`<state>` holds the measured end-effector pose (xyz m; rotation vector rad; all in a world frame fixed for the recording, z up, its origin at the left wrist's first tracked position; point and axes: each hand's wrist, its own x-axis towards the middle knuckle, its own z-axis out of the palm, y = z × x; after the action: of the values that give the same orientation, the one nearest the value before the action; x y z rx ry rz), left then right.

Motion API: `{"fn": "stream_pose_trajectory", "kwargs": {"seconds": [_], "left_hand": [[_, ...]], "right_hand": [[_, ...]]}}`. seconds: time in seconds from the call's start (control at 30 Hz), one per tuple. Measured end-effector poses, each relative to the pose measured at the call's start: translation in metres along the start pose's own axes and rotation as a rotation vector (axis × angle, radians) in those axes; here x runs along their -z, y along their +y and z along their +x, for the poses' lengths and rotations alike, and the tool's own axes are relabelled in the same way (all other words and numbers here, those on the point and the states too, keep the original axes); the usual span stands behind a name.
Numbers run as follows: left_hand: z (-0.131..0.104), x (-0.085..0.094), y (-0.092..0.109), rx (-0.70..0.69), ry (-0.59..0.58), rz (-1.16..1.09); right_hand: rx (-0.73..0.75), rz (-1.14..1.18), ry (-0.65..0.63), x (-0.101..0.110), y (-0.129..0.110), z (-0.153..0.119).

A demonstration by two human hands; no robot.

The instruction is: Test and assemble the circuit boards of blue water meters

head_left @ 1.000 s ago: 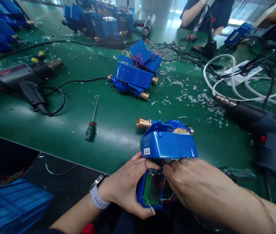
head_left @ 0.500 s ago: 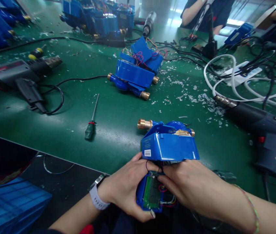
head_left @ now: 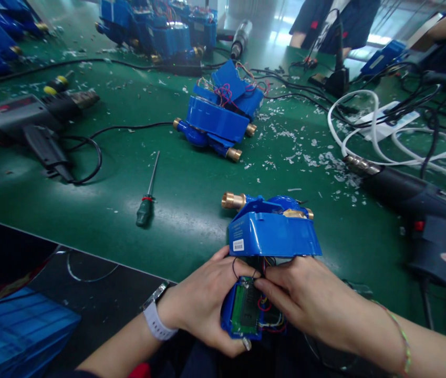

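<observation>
My left hand (head_left: 207,302) is wrapped round a small blue housing (head_left: 227,314) with a green circuit board (head_left: 245,307) inside, tipped toward me at the table's front edge. My right hand (head_left: 305,296) pinches at the top of that housing, by the dark and coloured wires; what sits between its fingertips is too small to make out. Just beyond both hands stands a blue water meter (head_left: 276,236) with brass threaded ends and a barcode label. Wires run from under its body to the housing.
On the green table (head_left: 191,210) lie a screwdriver (head_left: 146,202), a grey heat gun (head_left: 33,126) at left and a dark heat gun (head_left: 415,199) at right. Another blue meter (head_left: 218,118) stands ahead among white scraps. Cables tangle at right; people are across the table.
My right hand's fingers have shifted slightly at the wires, and more of the wires shows under the meter. Across the table, a person's raised arm has lowered.
</observation>
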<state>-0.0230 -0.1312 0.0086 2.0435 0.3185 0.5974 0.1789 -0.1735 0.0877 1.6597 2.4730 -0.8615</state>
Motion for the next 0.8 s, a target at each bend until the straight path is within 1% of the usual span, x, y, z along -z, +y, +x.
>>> {"fn": "stream_pose_trajectory", "kwargs": {"seconds": [0.17, 0.27, 0.33, 0.4, 0.43, 0.53, 0.63, 0.67, 0.73, 0.77, 0.8], "left_hand": [[-0.001, -0.002, 0.000, 0.003, -0.001, 0.021], [0.000, -0.003, 0.001, 0.029, -0.022, 0.061], [0.002, -0.003, 0.002, 0.054, -0.045, 0.076], [0.003, -0.001, 0.003, 0.059, -0.044, 0.065], [0.003, 0.000, 0.003, 0.049, -0.033, 0.049], [0.002, 0.002, 0.002, 0.020, 0.012, 0.005], [0.000, 0.003, 0.001, 0.011, 0.036, -0.026], [-0.001, 0.003, 0.001, 0.013, 0.039, -0.033], [-0.002, 0.003, 0.000, 0.014, 0.046, -0.044], [-0.002, 0.003, 0.000, 0.016, 0.046, -0.048], [-0.002, 0.003, 0.000, 0.021, 0.045, -0.051]], "right_hand": [[-0.012, -0.024, -0.007, -0.001, 0.000, -0.003], [0.052, -0.039, 0.024, 0.002, -0.007, -0.005], [0.092, -0.033, 0.054, 0.007, -0.013, -0.006], [0.080, 0.044, 0.066, 0.015, -0.016, -0.007], [0.056, 0.131, 0.063, 0.019, -0.015, -0.008], [-0.069, 0.541, 0.045, 0.026, -0.006, -0.016], [-0.260, 1.126, 0.106, 0.020, 0.007, -0.031], [-0.323, 1.359, 0.131, 0.014, 0.010, -0.037], [-0.396, 1.803, 0.177, -0.003, 0.011, -0.048], [-0.410, 1.973, 0.198, -0.013, 0.009, -0.053], [-0.412, 2.093, 0.236, -0.026, 0.006, -0.058]]}}
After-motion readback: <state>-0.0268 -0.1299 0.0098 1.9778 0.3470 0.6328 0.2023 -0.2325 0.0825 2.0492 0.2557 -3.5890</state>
